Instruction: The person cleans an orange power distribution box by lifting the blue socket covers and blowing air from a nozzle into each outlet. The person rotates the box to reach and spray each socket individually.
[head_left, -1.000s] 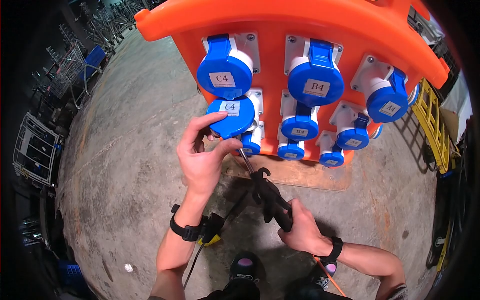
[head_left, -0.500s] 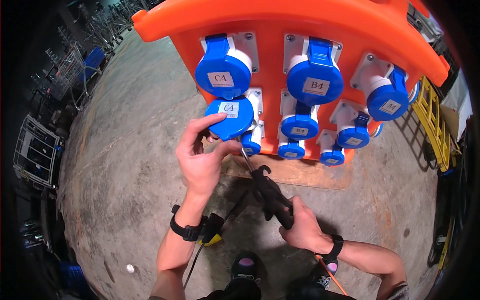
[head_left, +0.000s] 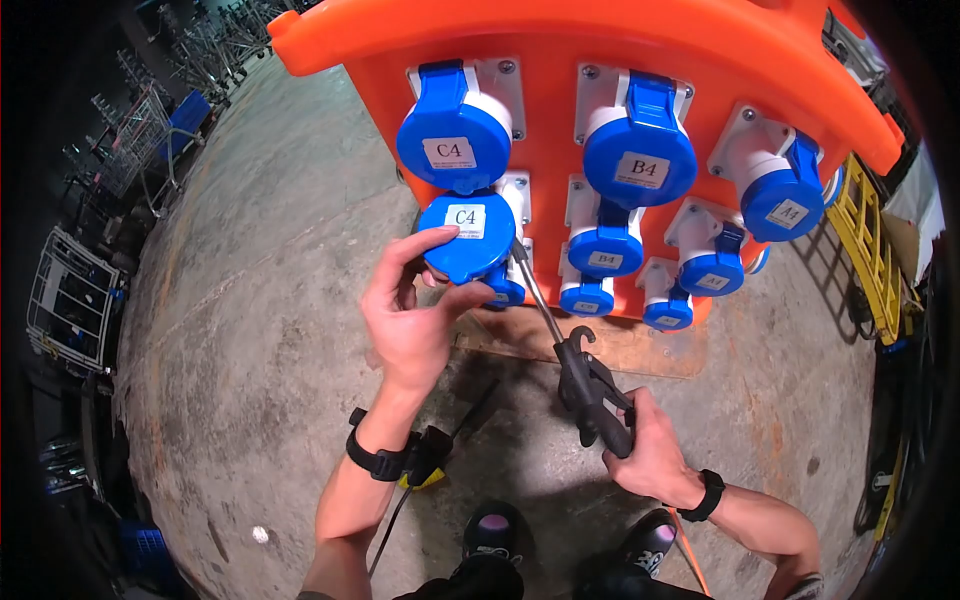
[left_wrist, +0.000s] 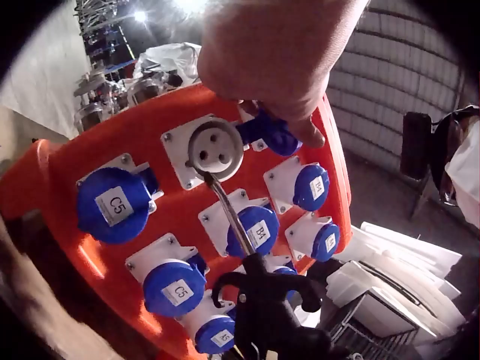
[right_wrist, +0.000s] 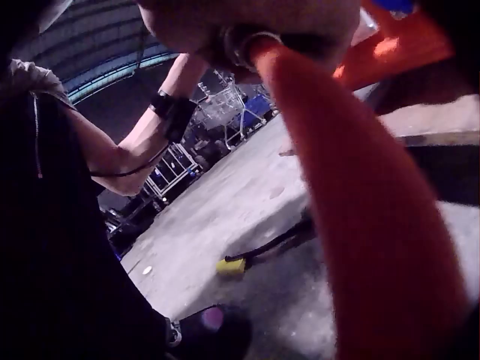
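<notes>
My left hand (head_left: pixel 408 325) holds up the blue hinged cap (head_left: pixel 466 245) labelled C4, thumb at its lower edge and fingers on its face and rim. In the left wrist view the uncovered grey round socket (left_wrist: pixel 215 148) shows its dark pin holes. My right hand (head_left: pixel 655 455) grips a black air blow gun (head_left: pixel 592 395) by its handle. The gun's thin metal nozzle (left_wrist: pixel 231 210) points up to the socket, its tip right at the lower rim. An orange hose (right_wrist: pixel 360 195) runs from the handle in the right wrist view.
The orange housing (head_left: pixel 545 110) carries several more capped blue sockets, such as the B4 cap (head_left: pixel 640 165) and A4 cap (head_left: pixel 783 210). A wooden board (head_left: pixel 640 350) lies beneath it. A yellow metal frame (head_left: pixel 862 250) stands right, a white rack (head_left: pixel 70 295) left.
The right hand and blow gun have moved to the right, taking the nozzle from below the cap to its right side. The left hand keeps its hold on the cap.
</notes>
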